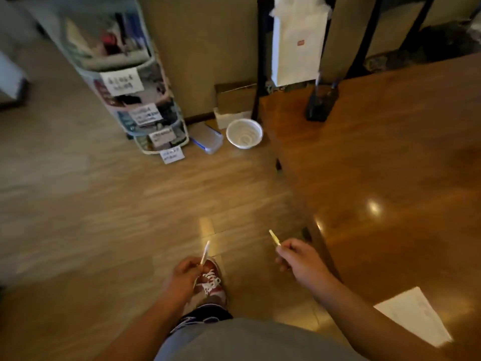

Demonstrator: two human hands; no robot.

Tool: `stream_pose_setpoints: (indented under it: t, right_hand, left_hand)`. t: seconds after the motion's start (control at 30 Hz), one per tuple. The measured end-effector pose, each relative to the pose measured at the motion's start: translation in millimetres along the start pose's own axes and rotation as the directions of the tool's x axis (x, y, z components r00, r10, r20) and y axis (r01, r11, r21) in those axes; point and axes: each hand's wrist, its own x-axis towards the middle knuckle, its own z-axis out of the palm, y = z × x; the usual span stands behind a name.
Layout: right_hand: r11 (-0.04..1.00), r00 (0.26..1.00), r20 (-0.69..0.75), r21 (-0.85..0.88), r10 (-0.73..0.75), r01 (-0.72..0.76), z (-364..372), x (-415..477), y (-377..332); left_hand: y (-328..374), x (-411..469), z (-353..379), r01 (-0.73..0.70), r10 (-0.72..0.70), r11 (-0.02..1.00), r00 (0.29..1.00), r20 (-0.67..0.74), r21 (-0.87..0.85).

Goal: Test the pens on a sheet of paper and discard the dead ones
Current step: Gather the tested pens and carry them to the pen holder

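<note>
Discarding seemed in hand: the left hand [186, 276] pinched a slim white pen [205, 252], the right hand [299, 259] a slim yellowish pen [274, 238], both well short of the round white floor bin [235, 125]; next, carry them above it and release

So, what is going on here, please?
A person stands beside the table and holds one pen in each hand. The left hand pinches a white pen, and the right hand grips a yellowish pen. Both pens are in the air above the floor. A white bin stands on the floor ahead. The sheet of paper lies on the table, and a dark pen holder stands farther back.
</note>
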Motion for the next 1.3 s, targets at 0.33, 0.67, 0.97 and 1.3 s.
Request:
stream_pose_setpoints:
  t: [0.33,0.67,0.97,1.3]
  right_hand:
    - [0.991,0.996,0.064,-0.122,0.068,-0.06,112,113,-123]
    - [0.971,0.977,-0.057,-0.116,0.205,-0.21,89,179,-162]
    - [0.957,0.957,-0.075,-0.059,0.28,-0.285,44,291,-203]
    - [0.987,0.99,0.016,-0.081,0.142,-0.14,40,414,-321]
  left_hand:
    - [63,107,-132,0.025,-0.033,0.989,0.998,-0.049,-0.143]
    - [183,208,-127,-0.043,0.052,0.99,0.997,0.062,-0.136]
    - [304,293,-97,-0.06,0.062,0.997,0.997,0.05,-0.047]
    - [382,362,-94,0.01,-0.01,1.0,1.0,0.005,0.02]
